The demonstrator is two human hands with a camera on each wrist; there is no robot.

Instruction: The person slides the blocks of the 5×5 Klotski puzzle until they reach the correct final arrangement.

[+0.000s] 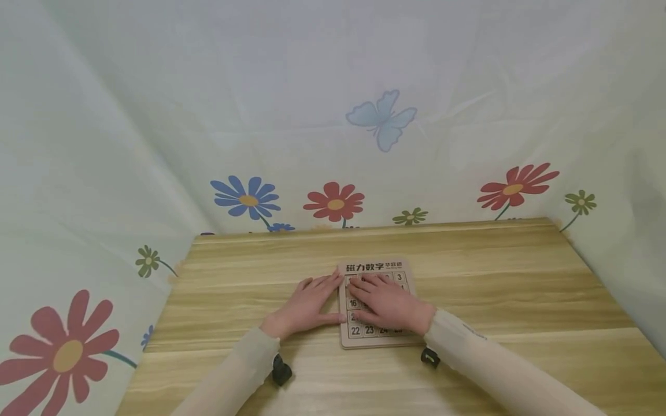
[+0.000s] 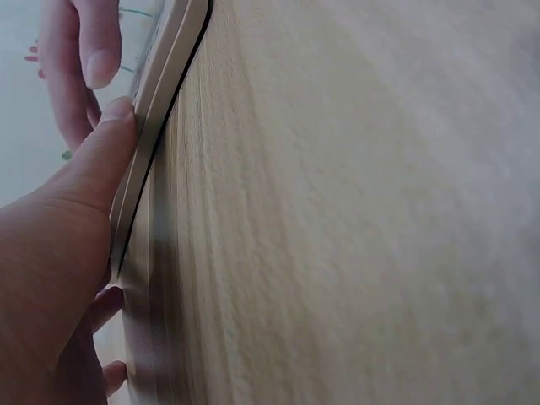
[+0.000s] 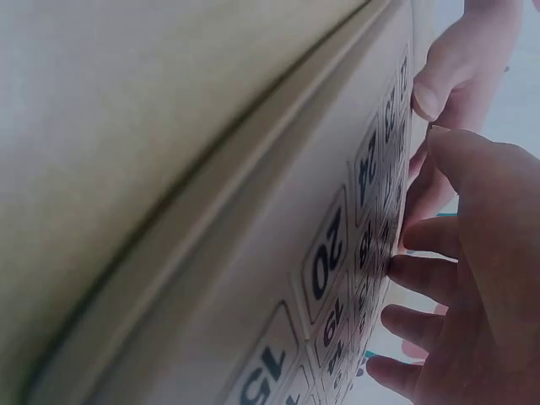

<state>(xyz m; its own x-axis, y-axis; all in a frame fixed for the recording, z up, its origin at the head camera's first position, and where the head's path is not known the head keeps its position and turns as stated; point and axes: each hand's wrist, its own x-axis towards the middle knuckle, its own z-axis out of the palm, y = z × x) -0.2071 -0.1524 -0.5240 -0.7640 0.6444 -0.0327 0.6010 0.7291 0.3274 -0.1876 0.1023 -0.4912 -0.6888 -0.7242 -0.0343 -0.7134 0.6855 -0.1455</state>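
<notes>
A number sliding puzzle, a pale flat board with Chinese lettering across its top, lies on the wooden table. My left hand rests along its left edge, fingers stretched forward and thumb spread toward me. In the left wrist view the thumb presses the board's side. Over the tiles lies my right hand, its extended fingers touching the left columns and covering several numbers. The right wrist view shows those fingers spread over the numbered tiles. Tiles 22 and 23 show in the bottom row.
The wooden table extends around the board. Behind and beside it hangs a white cloth printed with flowers and a butterfly. A black wrist device sits under the left cuff, another under the right.
</notes>
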